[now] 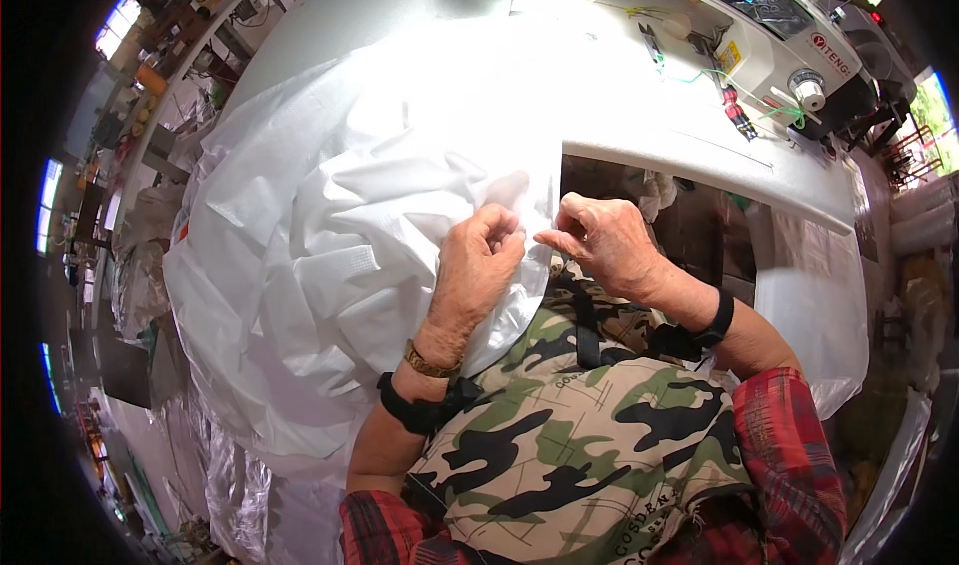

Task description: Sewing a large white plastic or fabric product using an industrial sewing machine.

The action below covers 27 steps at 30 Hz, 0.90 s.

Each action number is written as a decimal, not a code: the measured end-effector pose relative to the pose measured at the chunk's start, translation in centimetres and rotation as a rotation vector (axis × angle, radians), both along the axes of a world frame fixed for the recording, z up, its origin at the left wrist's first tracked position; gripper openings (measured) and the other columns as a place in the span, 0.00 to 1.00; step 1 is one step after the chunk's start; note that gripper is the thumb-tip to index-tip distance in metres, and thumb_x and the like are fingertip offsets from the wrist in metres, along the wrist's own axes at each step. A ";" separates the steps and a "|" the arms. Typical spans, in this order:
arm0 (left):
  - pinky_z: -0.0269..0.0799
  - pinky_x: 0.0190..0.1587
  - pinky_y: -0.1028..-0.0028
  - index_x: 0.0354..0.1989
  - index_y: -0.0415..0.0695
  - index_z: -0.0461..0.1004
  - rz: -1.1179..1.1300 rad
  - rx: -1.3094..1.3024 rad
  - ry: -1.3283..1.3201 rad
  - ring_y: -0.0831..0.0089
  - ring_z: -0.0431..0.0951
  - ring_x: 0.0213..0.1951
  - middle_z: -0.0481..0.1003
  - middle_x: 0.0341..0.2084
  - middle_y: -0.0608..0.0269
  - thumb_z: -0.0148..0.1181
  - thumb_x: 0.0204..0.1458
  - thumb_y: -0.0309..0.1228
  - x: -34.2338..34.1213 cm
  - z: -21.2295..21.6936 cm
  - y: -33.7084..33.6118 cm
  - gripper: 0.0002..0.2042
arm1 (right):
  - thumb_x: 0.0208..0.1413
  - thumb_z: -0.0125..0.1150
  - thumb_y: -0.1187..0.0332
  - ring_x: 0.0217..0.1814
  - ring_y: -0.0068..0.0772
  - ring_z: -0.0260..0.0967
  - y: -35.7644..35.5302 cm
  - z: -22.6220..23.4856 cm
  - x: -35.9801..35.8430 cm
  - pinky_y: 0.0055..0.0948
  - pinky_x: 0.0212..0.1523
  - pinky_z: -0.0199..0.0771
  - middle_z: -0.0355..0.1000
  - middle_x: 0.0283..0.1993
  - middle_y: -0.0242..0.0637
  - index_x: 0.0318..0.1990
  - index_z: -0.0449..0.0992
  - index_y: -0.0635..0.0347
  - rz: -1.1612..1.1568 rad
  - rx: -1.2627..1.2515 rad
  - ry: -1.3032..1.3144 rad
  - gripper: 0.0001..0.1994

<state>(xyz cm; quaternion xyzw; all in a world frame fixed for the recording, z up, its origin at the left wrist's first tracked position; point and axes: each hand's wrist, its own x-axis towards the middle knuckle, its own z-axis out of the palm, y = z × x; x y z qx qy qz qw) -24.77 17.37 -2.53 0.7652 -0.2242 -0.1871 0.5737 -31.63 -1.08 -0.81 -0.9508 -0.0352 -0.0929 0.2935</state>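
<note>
A large white sheet of thin fabric (330, 235) lies crumpled over the left of the worktable and drapes toward my lap. My left hand (478, 270) rests over the fabric near its right edge, thumb and fingers pinched together. Just beyond that edge, my right hand (607, 245) is closed too, its fingers curled and its thumb pointing left at the fabric. A narrow gap separates the two hands. Whatever is between the fingertips of either hand is too small to make out.
A white sewing machine (779, 40) stands at the far right. On its bed (649, 115) lie red-handled snippers (737, 115), another small dark tool (651, 43) and green thread. Below the table's front edge hangs translucent plastic (814, 310). Cluttered shelving (170, 95) runs along the left.
</note>
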 end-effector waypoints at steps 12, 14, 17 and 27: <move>0.64 0.31 0.84 0.32 0.37 0.73 0.007 0.016 -0.010 0.88 0.66 0.28 0.69 0.24 0.76 0.59 0.54 0.24 0.2 0.0 0.1 0.03 | 0.54 0.65 0.57 0.25 0.48 0.75 0.9 -2.0 0.2 0.40 0.28 0.73 0.73 0.20 0.47 0.27 0.73 0.63 -0.130 0.004 0.061 0.17; 0.64 0.31 0.84 0.32 0.37 0.73 0.002 -0.001 -0.013 0.88 0.66 0.28 0.69 0.24 0.76 0.59 0.54 0.24 0.2 -0.1 0.1 0.03 | 0.54 0.66 0.57 0.25 0.47 0.75 1.0 -2.0 0.2 0.40 0.28 0.73 0.72 0.20 0.46 0.27 0.72 0.63 -0.132 0.042 0.035 0.17; 0.64 0.31 0.84 0.32 0.37 0.73 -0.003 -0.023 -0.014 0.88 0.66 0.28 0.69 0.24 0.76 0.59 0.55 0.24 0.3 -0.1 0.2 0.03 | 0.53 0.67 0.57 0.24 0.44 0.74 1.1 -1.6 0.0 0.39 0.27 0.72 0.71 0.20 0.43 0.29 0.70 0.63 -0.160 0.071 0.003 0.18; 0.67 0.28 0.77 0.33 0.35 0.74 0.030 -0.061 -0.013 0.82 0.68 0.24 0.71 0.21 0.66 0.58 0.52 0.27 0.2 -0.7 0.0 0.06 | 0.51 0.69 0.63 0.25 0.43 0.74 1.5 -0.9 1.7 0.39 0.28 0.72 0.71 0.21 0.41 0.35 0.66 0.63 -0.267 0.154 0.011 0.17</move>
